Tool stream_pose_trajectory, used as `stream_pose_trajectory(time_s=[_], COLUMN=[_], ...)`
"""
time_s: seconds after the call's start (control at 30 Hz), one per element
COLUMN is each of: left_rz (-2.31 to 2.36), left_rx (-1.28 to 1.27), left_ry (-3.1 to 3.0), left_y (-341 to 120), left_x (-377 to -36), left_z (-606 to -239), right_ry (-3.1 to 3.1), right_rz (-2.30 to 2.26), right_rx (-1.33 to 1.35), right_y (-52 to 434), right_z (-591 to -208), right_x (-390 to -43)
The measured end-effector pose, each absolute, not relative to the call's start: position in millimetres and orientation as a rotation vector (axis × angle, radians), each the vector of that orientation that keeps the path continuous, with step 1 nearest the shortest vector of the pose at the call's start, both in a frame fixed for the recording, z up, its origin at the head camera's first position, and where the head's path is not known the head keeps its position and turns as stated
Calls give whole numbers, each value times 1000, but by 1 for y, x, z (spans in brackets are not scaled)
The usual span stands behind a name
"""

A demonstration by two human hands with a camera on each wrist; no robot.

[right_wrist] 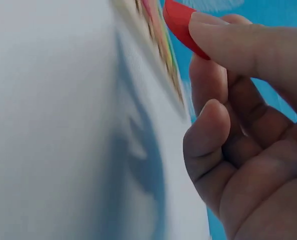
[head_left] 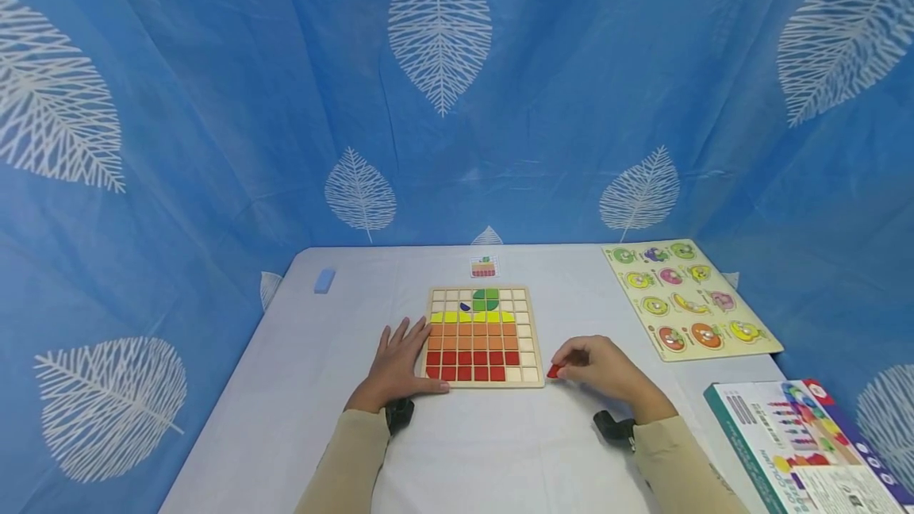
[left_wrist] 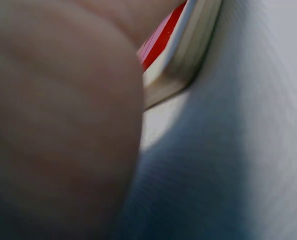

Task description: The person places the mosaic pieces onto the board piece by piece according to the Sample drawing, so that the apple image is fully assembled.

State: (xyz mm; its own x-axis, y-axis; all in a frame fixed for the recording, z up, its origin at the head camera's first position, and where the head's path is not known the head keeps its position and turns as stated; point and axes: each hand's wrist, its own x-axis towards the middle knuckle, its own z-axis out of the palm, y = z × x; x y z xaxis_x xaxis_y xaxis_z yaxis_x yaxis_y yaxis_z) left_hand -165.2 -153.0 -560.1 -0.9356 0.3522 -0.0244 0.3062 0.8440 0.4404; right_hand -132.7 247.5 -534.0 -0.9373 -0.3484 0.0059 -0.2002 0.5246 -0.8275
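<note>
A wooden grid board (head_left: pixel 531 339) lies flat on the table, with rows of red, orange and yellow pieces and a green leaf shape near its top. My left hand (head_left: pixel 397 363) rests at the board's left edge with fingers spread, its thumb along the lower left corner. In the left wrist view the palm hides most of the board (left_wrist: pixel 176 67). Right of the board, my right hand (head_left: pixel 598 367) pinches a red puzzle piece (right_wrist: pixel 181 24) between thumb and fingers. That piece has a curved edge. Pale squares show along the board's right column.
Behind the board lies a small picture card (head_left: pixel 485 266). A light blue block (head_left: pixel 324 281) sits at the back left. On the right are a fruit puzzle board (head_left: pixel 660 308) and a printed box (head_left: pixel 807 443). Blue leaf-patterned cloth (head_left: pixel 500 141) hangs behind the table.
</note>
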Motion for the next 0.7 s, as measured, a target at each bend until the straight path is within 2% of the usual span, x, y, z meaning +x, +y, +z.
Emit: stream_pose_trajectory(time_s=[0.27,0.7], left_rz=[656,669], left_rx=[504,507], left_ry=[2924,2920], left_y=[-152,-153], left_x=[-166,-166], left_z=[-561,-559], right_ry=[2496,2552], right_rz=[-1386,-1241], right_rx=[-576,-543], right_y=[204,172], right_z=[-531,-528], right_x=[-151,-160])
